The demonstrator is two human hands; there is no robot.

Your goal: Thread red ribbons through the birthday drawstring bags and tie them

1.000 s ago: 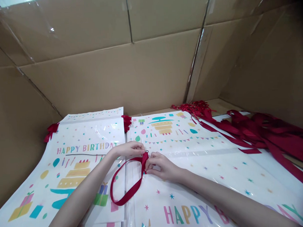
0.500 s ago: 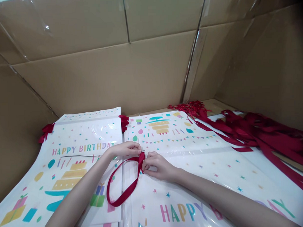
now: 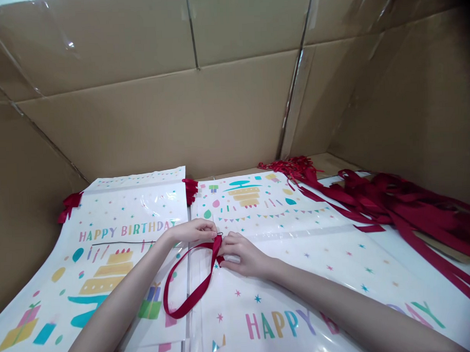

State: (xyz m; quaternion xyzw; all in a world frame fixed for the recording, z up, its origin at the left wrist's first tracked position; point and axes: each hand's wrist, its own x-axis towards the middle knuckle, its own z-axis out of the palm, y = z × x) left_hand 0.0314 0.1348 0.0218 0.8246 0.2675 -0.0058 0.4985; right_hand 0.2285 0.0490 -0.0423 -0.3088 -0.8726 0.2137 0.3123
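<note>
A red ribbon (image 3: 198,293) hangs in a loop between my hands, over the gap between two stacks of printed sheets. My left hand (image 3: 196,230) has its fingers pinched at a thin black cord (image 3: 125,243), whose small loop shows by the fingertips at the ribbon's upper end. On the right, my right hand (image 3: 240,255) grips the ribbon just below that loop. The left printed sheet (image 3: 120,205) and the right printed sheet (image 3: 284,256) lie beneath my arms, both with birthday lettering and cakes.
A heap of red ribbons (image 3: 390,201) lies at the right, with a tangle of thinner red strands (image 3: 292,166) at the back. Red ribbon ends (image 3: 71,205) stick out beside the left stack. Cardboard walls (image 3: 159,117) rise behind and at both sides.
My right hand's fingers have closed in nearer to the ribbon's upper end. The whole view has shifted slightly; the left hand keeps its pinch.
</note>
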